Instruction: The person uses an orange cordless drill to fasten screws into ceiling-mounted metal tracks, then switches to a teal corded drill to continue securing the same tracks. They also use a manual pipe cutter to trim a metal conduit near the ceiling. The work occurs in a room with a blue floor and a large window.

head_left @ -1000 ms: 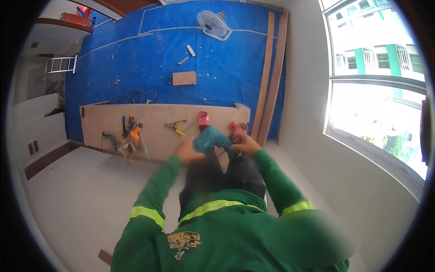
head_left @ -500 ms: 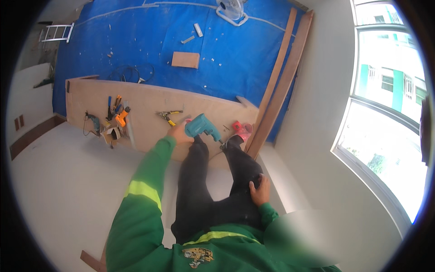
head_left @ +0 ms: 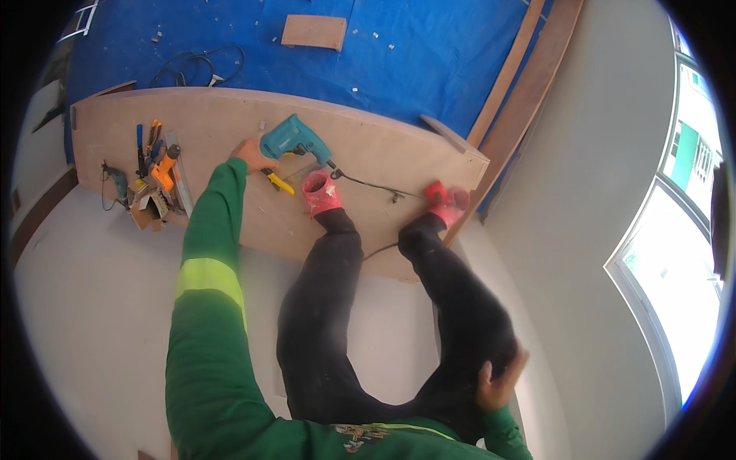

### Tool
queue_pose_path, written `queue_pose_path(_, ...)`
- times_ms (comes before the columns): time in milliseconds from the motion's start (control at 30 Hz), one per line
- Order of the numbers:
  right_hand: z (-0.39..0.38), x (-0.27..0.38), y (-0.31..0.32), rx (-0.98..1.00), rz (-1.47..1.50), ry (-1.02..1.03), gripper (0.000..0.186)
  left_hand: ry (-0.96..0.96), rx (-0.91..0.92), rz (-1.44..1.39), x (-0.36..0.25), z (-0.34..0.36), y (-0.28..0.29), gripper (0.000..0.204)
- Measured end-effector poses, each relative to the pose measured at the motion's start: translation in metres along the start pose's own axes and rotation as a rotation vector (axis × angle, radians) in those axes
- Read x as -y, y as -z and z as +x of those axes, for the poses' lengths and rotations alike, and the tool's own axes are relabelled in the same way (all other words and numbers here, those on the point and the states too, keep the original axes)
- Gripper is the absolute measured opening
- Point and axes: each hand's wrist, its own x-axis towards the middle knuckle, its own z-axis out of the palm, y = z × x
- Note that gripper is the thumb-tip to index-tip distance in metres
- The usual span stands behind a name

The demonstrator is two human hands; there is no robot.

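My left hand [head_left: 257,153] is closed round the left end of a teal corded power drill [head_left: 285,136], over a long wooden panel [head_left: 230,203]. The drill's handle points right, and its black cord [head_left: 376,185] runs on toward my right foot. Partly behind my left hand lie yellow-handled snips [head_left: 280,182]. My right hand [head_left: 500,381] rests on my right thigh with fingers apart, holding nothing. Both my feet, in red-pink footwear [head_left: 322,193], are on the panel.
An orange tool [head_left: 164,170], blue-handled pliers [head_left: 141,146], a torn cardboard box [head_left: 146,211] and a second teal drill [head_left: 117,182] lie at the panel's left. Beyond are a blue sheet [head_left: 429,46] and a wooden block [head_left: 313,32]. Long planks [head_left: 529,92] lean along the right wall.
The view has shifted, and the panel sits higher and larger. My left hand has carried the drill left and away from my legs. My right hand stays on my thigh.
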Motion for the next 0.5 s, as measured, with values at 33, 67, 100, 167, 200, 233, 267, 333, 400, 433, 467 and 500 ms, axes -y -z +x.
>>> queue_pose_path(33,0.0,0.001,0.0,-0.003,-0.006,-0.014,0.077,0.012,-0.008,-0.019,0.006,0.007,0.001,0.083)
queue_pose_path(67,0.0,0.002,0.0,-0.002,-0.009,-0.02,0.078,0.004,-0.031,0.007,0.019,0.012,0.001,0.084)
queue_pose_path(100,0.002,0.003,0.0,0.0,-0.012,-0.024,0.079,-0.005,-0.056,0.033,0.03,0.016,0.003,0.086)
queue_pose_path(167,0.005,0.004,-0.002,0.003,-0.03,-0.038,0.081,-0.026,-0.065,0.058,0.04,0.027,0.002,0.087)
queue_pose_path(200,0.008,0.006,-0.003,0.004,-0.032,-0.036,0.081,-0.035,-0.058,0.059,0.042,0.032,0.006,0.087)
queue_pose_path(233,0.007,0.007,-0.002,0.005,-0.039,-0.038,0.081,-0.048,-0.046,0.056,0.042,0.034,0.005,0.086)
queue_pose_path(267,0.007,0.007,0.0,0.008,-0.053,-0.038,0.081,-0.05,-0.076,0.058,0.038,0.035,0.002,0.084)
queue_pose_path(333,0.008,0.005,0.002,0.008,-0.068,-0.027,0.081,-0.052,-0.152,0.07,0.033,0.038,-0.003,0.082)
queue_pose_path(400,0.011,0.003,0.005,0.033,-0.068,-0.021,0.082,-0.051,-0.211,0.152,0.039,0.044,-0.004,0.08)
queue_pose_path(433,0.01,0.003,0.006,0.046,-0.072,-0.024,0.082,-0.052,-0.233,0.191,0.04,0.046,-0.007,0.08)
queue_pose_path(467,0.01,0.002,0.006,0.046,-0.059,-0.035,0.082,-0.034,-0.226,0.215,0.04,0.049,-0.009,0.081)
queue_pose_path(500,0.01,0.002,0.006,0.044,-0.044,-0.045,0.082,-0.016,-0.221,0.239,0.04,0.05,-0.009,0.083)
